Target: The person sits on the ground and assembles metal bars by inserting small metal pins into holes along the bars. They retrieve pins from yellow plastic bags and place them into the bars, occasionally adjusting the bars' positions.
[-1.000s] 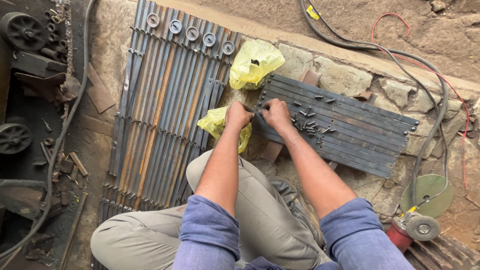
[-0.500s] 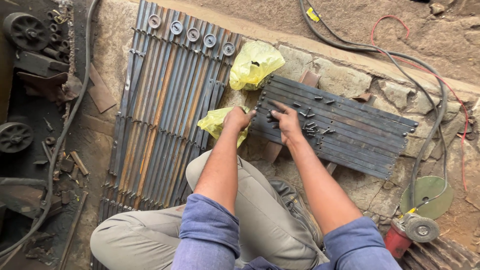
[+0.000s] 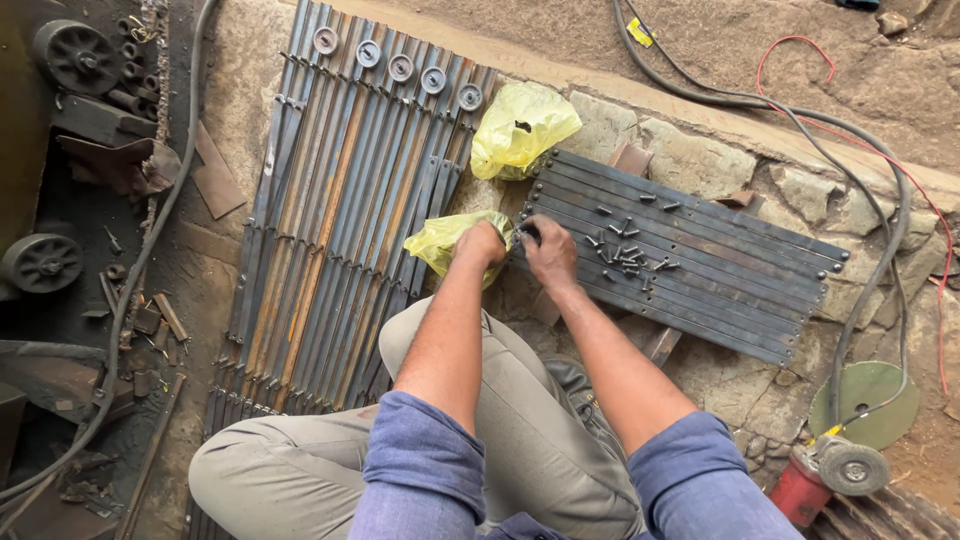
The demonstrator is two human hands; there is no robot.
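My left hand rests inside the mouth of a small yellow plastic bag lying at the edge of a long row of flat metal bars. My right hand is curled at the near left end of a shorter stack of dark metal strips, fingertips pinching something small that I cannot make out. Several loose bolts lie scattered on those strips just right of that hand. A second, larger yellow bag sits beyond both hands.
An angle grinder with a green disc lies at lower right, its black cable and a red wire looping over the stone. Round metal washers top the long bars. Pulleys and scrap crowd the left.
My right hand has slid left along the dark strips from the loose bolts to their near end. My left hand has stayed at the small yellow bag.
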